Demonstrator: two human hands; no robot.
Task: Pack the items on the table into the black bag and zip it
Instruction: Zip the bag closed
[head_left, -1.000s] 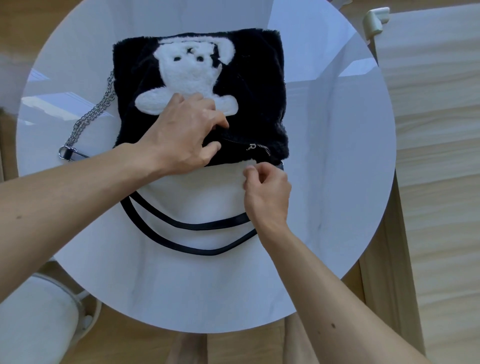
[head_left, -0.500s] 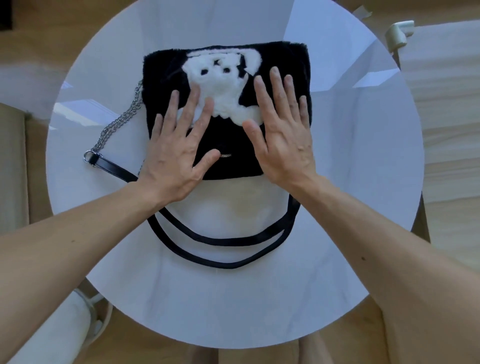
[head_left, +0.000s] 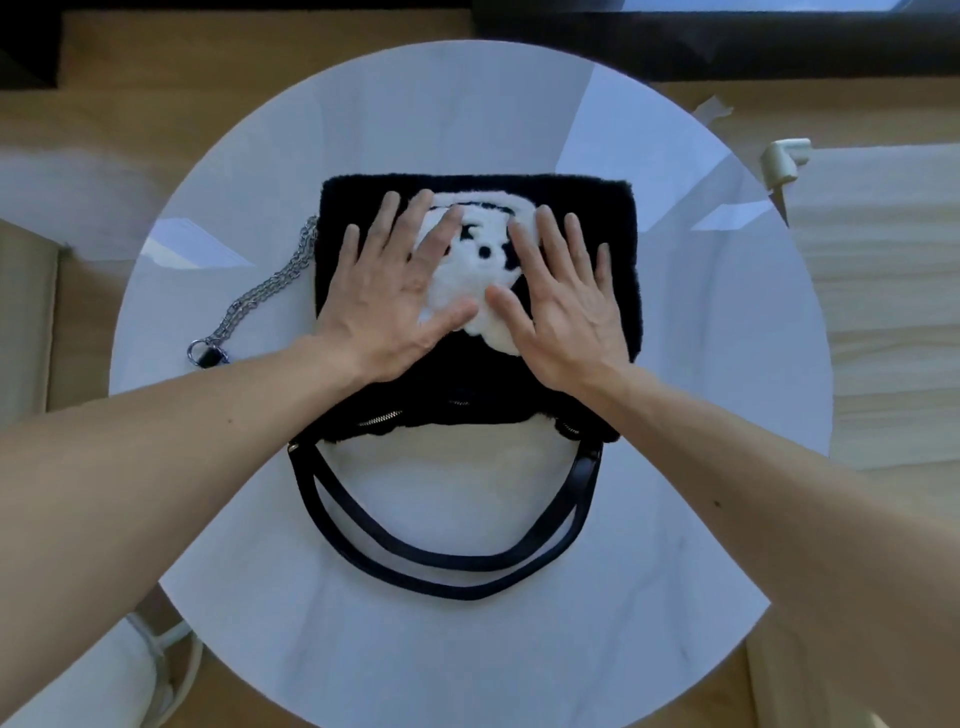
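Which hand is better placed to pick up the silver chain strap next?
Left, probably. The left hand lies flat on the black plush bag on the side where the chain strap rests on the table; the right hand would have to cross the whole bag.

The black bag (head_left: 615, 234) is of fluffy plush with a white fluffy patch (head_left: 467, 283) on its upper face. It lies flat at the middle of the round white bench (head_left: 467, 665), its zipper (head_left: 382, 417) on the near edge. Two black handles (head_left: 457, 571) curve flat toward the person. A silver chain (head_left: 270, 286) trails from its left side.
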